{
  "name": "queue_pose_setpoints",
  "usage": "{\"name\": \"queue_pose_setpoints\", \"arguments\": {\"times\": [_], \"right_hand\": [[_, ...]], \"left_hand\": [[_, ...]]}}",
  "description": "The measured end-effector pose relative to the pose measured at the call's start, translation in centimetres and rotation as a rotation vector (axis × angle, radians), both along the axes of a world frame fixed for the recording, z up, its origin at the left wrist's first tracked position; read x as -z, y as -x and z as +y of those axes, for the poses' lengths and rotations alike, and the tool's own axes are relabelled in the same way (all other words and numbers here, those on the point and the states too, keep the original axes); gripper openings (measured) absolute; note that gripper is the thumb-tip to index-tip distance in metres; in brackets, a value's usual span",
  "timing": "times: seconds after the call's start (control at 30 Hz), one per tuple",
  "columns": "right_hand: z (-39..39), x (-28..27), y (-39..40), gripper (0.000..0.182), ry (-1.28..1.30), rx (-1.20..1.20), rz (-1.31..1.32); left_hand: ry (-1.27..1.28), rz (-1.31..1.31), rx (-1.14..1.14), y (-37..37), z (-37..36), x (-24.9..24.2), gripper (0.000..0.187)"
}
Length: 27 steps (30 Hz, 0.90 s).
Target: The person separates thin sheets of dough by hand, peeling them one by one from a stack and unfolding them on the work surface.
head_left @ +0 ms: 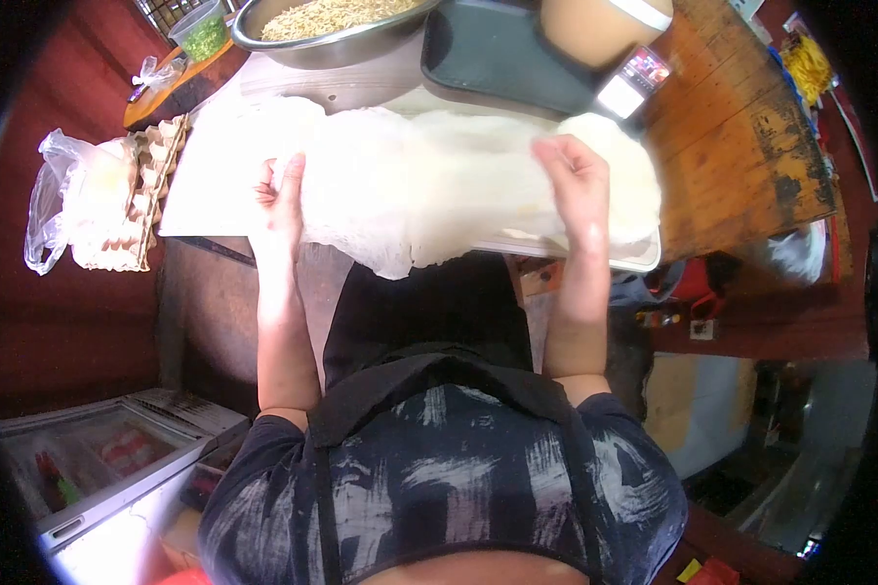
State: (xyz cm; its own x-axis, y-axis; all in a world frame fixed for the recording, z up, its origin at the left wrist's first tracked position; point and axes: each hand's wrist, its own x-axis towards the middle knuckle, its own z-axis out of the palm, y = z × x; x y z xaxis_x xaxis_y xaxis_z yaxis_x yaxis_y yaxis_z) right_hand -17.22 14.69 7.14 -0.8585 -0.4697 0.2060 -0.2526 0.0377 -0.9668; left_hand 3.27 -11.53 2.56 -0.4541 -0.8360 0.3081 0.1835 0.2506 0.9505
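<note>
A thin, pale white sheet [429, 195], soft and dough-like, stretches across the space between my two hands. Its ragged lower edge droops over the table's front edge. At its left end my left hand [281, 200] is closed with the thumb up, gripping the sheet's edge. My right hand [578, 180] pinches thumb and fingers together at the right end; glare and slight blur hide the exact contact. Under and beside the right hand, a rounded white mass [629, 180] sits in a shallow white tray [644, 260]. Strong light washes out the left part of the sheet.
Behind the sheet stand a metal bowl [254, 44] of beige shreds, a dark tray [488, 63], a large tan tub [595, 29] and a small printed box [634, 83]. Egg cartons [151, 210] and a plastic bag [54, 210] are at left. A glass-topped freezer [117, 448] stands lower left.
</note>
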Motion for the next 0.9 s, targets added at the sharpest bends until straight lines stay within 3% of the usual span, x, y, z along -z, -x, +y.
{"name": "queue_pose_setpoints", "arguments": {"times": [0.1,0.27,0.33,0.43,0.5,0.63,0.73,0.83,0.9], "right_hand": [[0.8,0.6,1.5,0.012,0.170,0.035,0.092],[3.3,1.3,4.2,0.013,0.148,0.151,0.059],[4.1,2.0,5.5,0.013,-0.110,0.199,0.201],[3.1,2.3,5.9,0.016,-0.185,0.223,0.340],[3.1,1.1,6.5,0.016,-0.133,0.111,0.298],[7.0,-2.1,9.7,0.014,0.126,0.267,0.233],[11.2,-0.7,13.5,0.018,-0.026,0.315,0.074],[13.5,2.3,15.3,0.026,-0.351,0.398,0.113],[14.5,4.0,15.7,0.028,-0.431,0.396,0.224]], "left_hand": [[0.044,-0.022,-0.102,-1.2,-0.7,-0.9,0.019],[0.033,-0.119,-0.385,-3.5,-2.8,-1.3,0.021],[0.086,-0.056,-0.309,-4.2,-4.0,0.0,0.025],[0.052,-0.072,-0.266,-3.8,-3.4,0.3,0.024],[0.022,-0.053,-0.210,-3.3,-2.9,0.4,0.023],[-0.018,0.022,-0.148,-3.1,-2.9,0.3,0.023],[-0.042,0.049,-0.100,-3.7,-3.4,0.8,0.022],[-0.038,0.037,-0.063,-3.4,-2.9,0.7,0.022],[-0.042,0.019,-0.070,-3.2,-2.5,0.8,0.022]]}}
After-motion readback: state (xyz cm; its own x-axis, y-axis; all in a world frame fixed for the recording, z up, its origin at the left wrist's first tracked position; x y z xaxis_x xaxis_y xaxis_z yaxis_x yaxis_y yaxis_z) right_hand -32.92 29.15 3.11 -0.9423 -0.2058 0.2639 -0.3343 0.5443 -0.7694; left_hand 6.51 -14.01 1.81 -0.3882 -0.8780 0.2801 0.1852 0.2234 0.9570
